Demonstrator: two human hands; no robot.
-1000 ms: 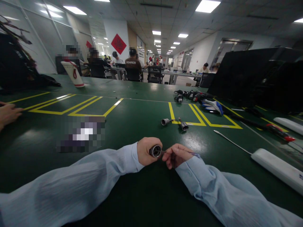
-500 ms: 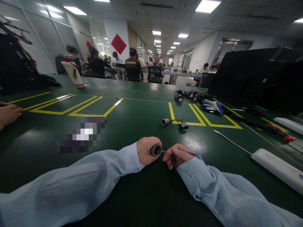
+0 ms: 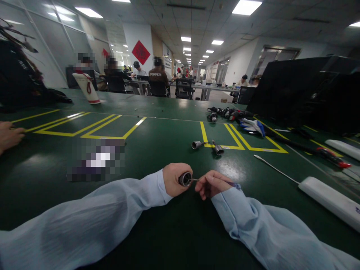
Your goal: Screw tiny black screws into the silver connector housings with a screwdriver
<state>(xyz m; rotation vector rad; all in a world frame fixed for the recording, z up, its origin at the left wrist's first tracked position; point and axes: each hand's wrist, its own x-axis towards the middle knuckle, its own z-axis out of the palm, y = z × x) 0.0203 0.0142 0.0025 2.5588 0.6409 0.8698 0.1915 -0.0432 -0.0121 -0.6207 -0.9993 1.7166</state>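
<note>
My left hand is closed around a short metal cylinder, its open end facing right. My right hand pinches a thin screwdriver-like tool whose metal shaft reaches into the cylinder's open end; a bit of its handle shows behind the wrist. Both hands rest low over the dark green table, near its front middle. Two more metal cylinders lie on the table beyond my hands, on a yellow line.
A white power strip with its cable lies at the right. Gloves and dark tools sit further back, a red-handled tool far right. Another person's hand rests at the left edge. A white cup stands at the back left.
My right hand has drawn back slightly to the right, showing a little more of the thin shaft. The other person's hand at the left has shifted a bit.
</note>
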